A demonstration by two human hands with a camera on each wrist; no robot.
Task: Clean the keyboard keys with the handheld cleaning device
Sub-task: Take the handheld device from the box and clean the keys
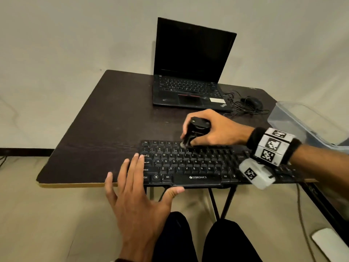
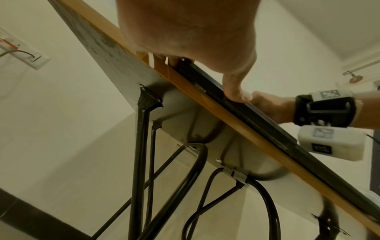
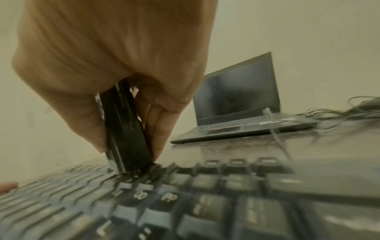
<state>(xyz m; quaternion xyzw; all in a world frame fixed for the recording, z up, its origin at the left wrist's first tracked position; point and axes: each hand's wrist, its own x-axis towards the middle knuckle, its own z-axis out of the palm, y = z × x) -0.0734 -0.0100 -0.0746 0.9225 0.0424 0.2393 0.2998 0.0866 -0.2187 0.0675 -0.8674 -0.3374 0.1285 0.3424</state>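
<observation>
The right hand (image 1: pixel 213 129) reaches in from the right, forearm stretched over the right end of the keyboard (image 1: pixel 198 163), wrist bent slightly down. Its fingers and thumb curl round a small black cleaning device (image 1: pixel 196 129), held nearly upright with its upper end showing above the knuckles and its lower end down on the top key rows, at about the number row. In the right wrist view the thumb (image 3: pixel 88 123) lies along one side of the device (image 3: pixel 125 133) and a finger (image 3: pixel 158 129) along the other; the tip meets the keys, though motion blur makes it hard to tell just which key it touches.

The left hand (image 1: pixel 139 195) is spread flat and holds nothing. Its fingers point away from the body, with the longer fingertips lying over the left end of the keyboard near the Tab and Caps Lock keys, while the thumb (image 1: pixel 174 191) stretches out to the right against the keyboard's front edge below the spacebar. From the left wrist view the thumb (image 2: pixel 236 91) presses on the keyboard's front edge (image 2: pixel 257 116), which lies along the surface's front rim (image 2: pixel 205 99).

The keyboard sits at the front edge of the dark surface (image 1: pixel 113 114). Behind it stands an open laptop (image 1: pixel 190 72) with a dark screen, a black mouse (image 1: pixel 251 102) with a tangled cable to its right, and a clear plastic bin (image 1: pixel 309 121) at the far right.
</observation>
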